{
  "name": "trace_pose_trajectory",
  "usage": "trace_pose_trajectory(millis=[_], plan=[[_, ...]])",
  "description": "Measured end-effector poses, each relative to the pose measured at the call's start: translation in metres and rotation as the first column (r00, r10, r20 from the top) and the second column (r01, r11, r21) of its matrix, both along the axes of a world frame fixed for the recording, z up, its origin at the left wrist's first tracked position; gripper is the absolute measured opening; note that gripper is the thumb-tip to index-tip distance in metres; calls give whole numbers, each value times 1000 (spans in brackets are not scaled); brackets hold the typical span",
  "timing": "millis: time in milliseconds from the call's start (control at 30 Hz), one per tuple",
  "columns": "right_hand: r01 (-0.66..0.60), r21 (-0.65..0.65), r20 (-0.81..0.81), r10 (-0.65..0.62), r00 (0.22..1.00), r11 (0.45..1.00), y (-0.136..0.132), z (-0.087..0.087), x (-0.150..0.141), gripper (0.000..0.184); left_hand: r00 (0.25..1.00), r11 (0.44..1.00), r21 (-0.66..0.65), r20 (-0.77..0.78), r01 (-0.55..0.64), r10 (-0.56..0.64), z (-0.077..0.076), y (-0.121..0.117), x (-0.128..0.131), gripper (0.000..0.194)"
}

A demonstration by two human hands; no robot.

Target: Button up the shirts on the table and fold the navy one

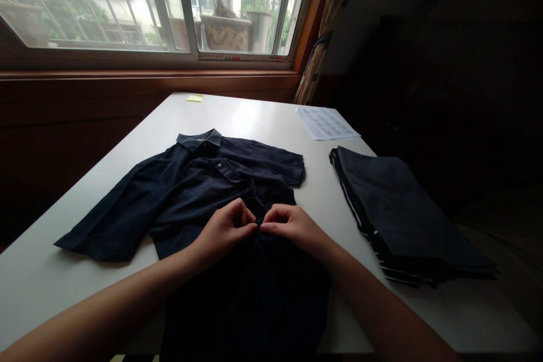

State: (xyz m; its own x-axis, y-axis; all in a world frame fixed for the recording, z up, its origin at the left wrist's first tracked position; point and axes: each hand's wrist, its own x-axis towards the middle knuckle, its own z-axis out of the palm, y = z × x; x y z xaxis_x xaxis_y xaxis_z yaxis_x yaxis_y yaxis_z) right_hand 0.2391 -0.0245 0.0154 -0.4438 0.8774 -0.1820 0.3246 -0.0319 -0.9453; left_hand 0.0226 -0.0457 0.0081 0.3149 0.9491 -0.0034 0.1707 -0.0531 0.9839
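A dark navy short-sleeved shirt (186,186) lies spread on the white table, its collar toward the window and its lower part toward me. My left hand (229,226) pinches the shirt's front placket near the middle of the body. Right beside it, my right hand (292,226) pinches the same stretch of cloth, the fingertips of both hands almost meeting. A small button (219,165) shows on the raised placket edge above the hands. Whether a button sits between my fingertips is hidden.
On the right of the white table (106,305) lies a stack of folded dark garments (399,209), some with white stripes along the edge. Printed papers (326,123) lie at the back right, a yellow sticky note (195,98) at the back left. Beyond stands a barred window (127,5).
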Motion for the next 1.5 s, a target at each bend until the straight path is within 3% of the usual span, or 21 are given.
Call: trace_pose_trajectory(millis=[367,733,1067,1300,1500], plan=[[-7,-142,-151,-14,988,990,0,-2,2,28,998,1000,6,58,22,-22,2,-1,-1,32],[-23,-195,-209,-19,978,981,0,-1,3,28,988,997,-45,143,56,-49,4,-1,0,41],[42,-162,-182,-71,981,986,0,0,2,29,984,995,-74,170,70,-56,10,0,1,41],[17,-107,-177,-36,984,994,0,2,0,29,997,1000,-8,71,21,-20,15,-5,-1,20],[7,-107,-175,-26,984,994,-1,0,-1,30,998,999,-33,67,1,1,11,-2,0,26]])
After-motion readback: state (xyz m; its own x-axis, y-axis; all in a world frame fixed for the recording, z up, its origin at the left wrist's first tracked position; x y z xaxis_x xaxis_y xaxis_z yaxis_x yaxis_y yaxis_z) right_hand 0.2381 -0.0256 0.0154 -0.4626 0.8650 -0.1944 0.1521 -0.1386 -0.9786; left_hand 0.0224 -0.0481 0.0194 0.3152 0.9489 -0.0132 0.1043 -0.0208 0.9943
